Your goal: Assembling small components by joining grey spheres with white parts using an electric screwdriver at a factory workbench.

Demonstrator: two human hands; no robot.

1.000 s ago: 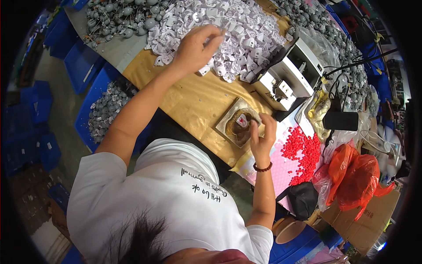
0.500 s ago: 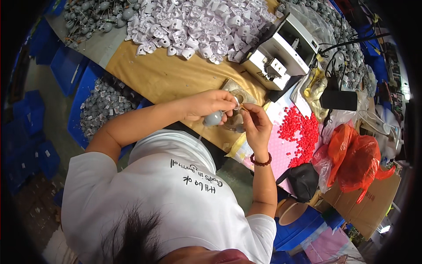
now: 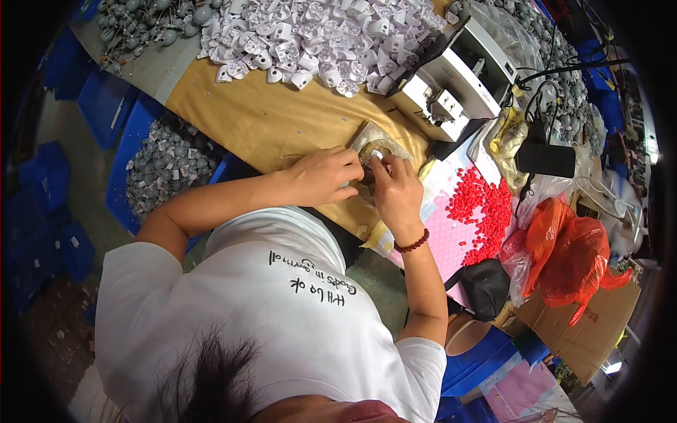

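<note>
My left hand (image 3: 328, 175) is palm down at the left side of a round metal-looking fixture (image 3: 372, 149) on a square base. Its fingers are curled toward the fixture, and what they hold, if anything, is hidden beneath them. From the other side my right hand (image 3: 399, 192), with a dark red bead bracelet at the wrist, pinches a small white plastic piece (image 3: 377, 154) over the fixture. The grey bulb-shaped part seen before is out of sight. Beyond the hands, many white plastic housings (image 3: 310, 42) lie heaped on the tan table cover (image 3: 247, 123).
Small red caps (image 3: 479, 215) lie on a pink sheet to the right, beside a black pouch (image 3: 486, 289) and red plastic bags (image 3: 575, 240). A white boxy device (image 3: 451, 88) stands at the back right. Grey bulb-shaped parts fill a blue bin (image 3: 127, 190) at the left.
Both hands have turned palm down and come down onto the fixture. The grey bulb-shaped part, hanging below my left hand before, no longer shows.
</note>
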